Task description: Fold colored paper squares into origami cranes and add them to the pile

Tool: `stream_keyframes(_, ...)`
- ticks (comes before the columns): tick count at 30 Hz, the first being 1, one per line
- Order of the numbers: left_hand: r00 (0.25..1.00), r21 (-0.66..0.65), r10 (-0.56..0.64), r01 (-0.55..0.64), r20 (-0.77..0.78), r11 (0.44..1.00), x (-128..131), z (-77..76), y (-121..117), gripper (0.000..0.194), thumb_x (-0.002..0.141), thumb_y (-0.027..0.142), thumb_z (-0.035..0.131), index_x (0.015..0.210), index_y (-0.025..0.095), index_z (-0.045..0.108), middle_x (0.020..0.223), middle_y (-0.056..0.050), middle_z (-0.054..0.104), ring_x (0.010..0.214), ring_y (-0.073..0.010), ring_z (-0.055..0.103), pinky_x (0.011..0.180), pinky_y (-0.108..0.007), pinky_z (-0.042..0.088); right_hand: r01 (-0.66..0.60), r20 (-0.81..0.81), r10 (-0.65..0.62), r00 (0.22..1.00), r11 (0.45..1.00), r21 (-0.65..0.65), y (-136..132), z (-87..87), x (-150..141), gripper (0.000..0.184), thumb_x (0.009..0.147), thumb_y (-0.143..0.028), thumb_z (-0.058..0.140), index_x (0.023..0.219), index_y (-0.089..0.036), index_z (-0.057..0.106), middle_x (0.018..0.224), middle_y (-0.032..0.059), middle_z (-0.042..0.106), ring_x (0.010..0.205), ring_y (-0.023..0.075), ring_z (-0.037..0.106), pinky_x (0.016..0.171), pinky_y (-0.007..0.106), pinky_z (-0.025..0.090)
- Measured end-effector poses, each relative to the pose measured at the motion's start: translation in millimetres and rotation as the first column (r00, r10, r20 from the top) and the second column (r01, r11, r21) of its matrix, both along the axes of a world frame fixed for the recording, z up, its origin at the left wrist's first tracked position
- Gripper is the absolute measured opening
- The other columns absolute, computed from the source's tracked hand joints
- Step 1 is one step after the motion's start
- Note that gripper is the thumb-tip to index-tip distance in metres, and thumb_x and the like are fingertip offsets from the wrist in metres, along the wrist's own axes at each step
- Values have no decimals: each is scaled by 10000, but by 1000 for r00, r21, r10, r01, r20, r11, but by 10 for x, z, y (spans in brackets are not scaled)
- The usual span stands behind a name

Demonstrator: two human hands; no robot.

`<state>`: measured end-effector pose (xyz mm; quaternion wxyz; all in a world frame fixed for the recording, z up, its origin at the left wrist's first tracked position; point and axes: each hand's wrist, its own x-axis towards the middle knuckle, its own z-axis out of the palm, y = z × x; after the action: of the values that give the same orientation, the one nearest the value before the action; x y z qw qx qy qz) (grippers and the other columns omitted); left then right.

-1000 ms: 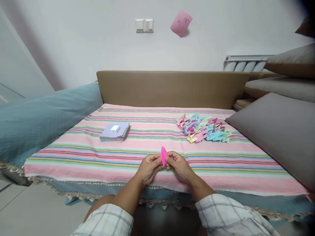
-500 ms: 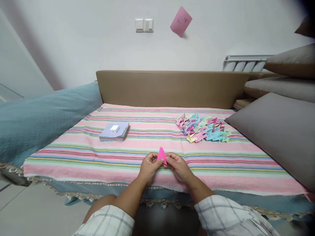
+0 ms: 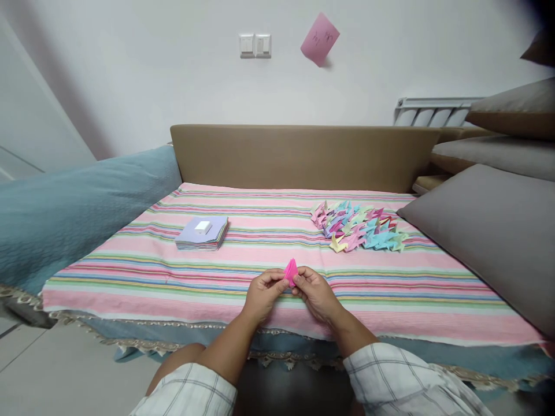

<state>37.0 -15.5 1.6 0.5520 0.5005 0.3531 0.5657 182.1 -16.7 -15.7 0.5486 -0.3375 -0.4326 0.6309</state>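
Note:
A small piece of folded bright pink paper [image 3: 291,270] is held up between my two hands, its narrow tip pointing away from me and its layers showing. My left hand [image 3: 265,294] pinches its left lower side between thumb and fingers. On the other side, the thumb and fingertips of my right hand [image 3: 315,293] close on its right edge. Both hands are just above the front of the striped cloth [image 3: 208,292]. Beyond my right hand lies a heap of folded paper cranes [image 3: 359,226] in several colours.
To the left, a stack of square coloured paper [image 3: 191,236] carries a small white block [image 3: 203,227]. Grey cushions [image 3: 489,231] fill the right side. A brown backrest [image 3: 303,156] stands behind the cloth, and a blue-covered armrest [image 3: 95,196] is at the left.
The pink paper has turned in my fingers: a flat triangular face showed before, and now its narrower, layered side shows. It has shifted slightly right. Both hands keep their pinch.

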Motion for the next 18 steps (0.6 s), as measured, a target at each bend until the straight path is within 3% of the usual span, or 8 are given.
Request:
stream_keyframes(7, 995, -59, 80, -76, 66, 995, 43, -15, -5, 331, 515, 299, 814, 676, 147, 567, 619, 39, 599, 578, -81, 549, 599, -206, 431, 26, -25, -26, 999, 1000, -6, 13, -90, -30, 297, 660, -399, 744, 814, -181, 613, 734, -26, 605, 550, 57, 506, 561, 201, 429)
stream_keyframes(13, 992, -50, 105, -101, 75, 994, 53, -55, 20, 359, 525, 296, 804, 725, 152, 542, 627, 46, 585, 582, -69, 533, 599, -189, 415, 54, 0, -54, 999, 998, 22, -13, -64, -60, 313, 643, -384, 750, 857, -197, 620, 739, -19, 609, 610, 84, 524, 565, 204, 447)
stream_keyframes(18, 997, -75, 36, -31, 68, 997, 52, -54, 6, 428, 548, 303, 791, 883, 153, 569, 666, 25, 616, 620, -88, 554, 635, -208, 423, 65, 102, -70, 992, 997, 47, -27, -24, -58, 326, 629, -421, 740, 818, -178, 631, 667, -23, 591, 562, 81, 494, 541, 212, 425)
